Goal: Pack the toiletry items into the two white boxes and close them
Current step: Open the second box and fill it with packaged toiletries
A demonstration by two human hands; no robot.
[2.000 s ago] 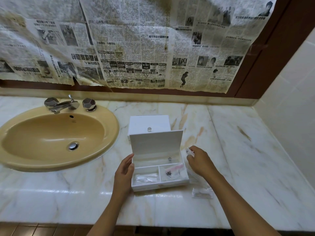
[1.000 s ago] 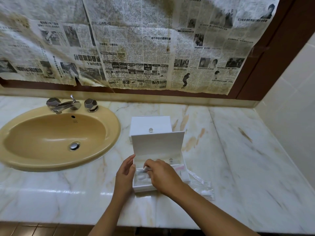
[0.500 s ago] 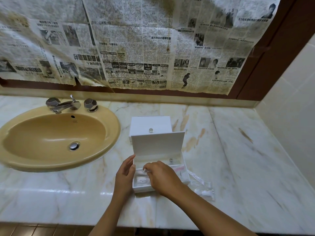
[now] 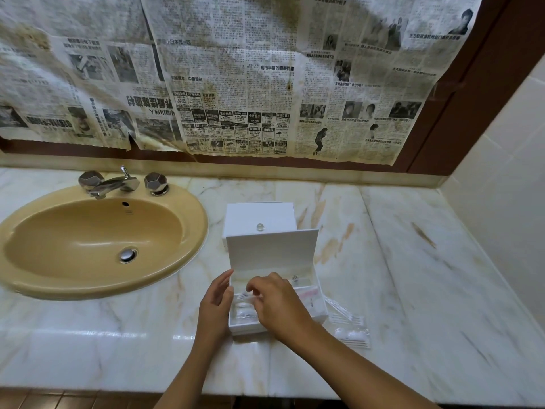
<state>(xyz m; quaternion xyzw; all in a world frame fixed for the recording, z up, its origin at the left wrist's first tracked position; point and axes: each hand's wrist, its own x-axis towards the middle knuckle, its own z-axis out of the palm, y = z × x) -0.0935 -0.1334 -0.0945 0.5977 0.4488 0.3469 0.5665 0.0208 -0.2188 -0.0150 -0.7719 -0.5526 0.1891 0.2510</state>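
Note:
An open white box stands on the marble counter with its lid upright. Behind it sits a second white box, closed, with a small clear knob. My left hand rests flat against the open box's left wall. My right hand hovers over the front left compartment and pinches a clear plastic sachet above other clear packets inside. A pink-striped packet lies in the right compartment. More clear packets of cotton swabs lie on the counter right of the box.
A yellow-tan sink with a chrome tap takes the counter's left part. Newspaper sheets cover the mirror behind. A tiled wall bounds the right side. The counter's front edge runs just below my forearms.
My right hand picked a clear sachet from right of the box, carried it left over the box, and now holds it low over the front left compartment. My left hand stayed put.

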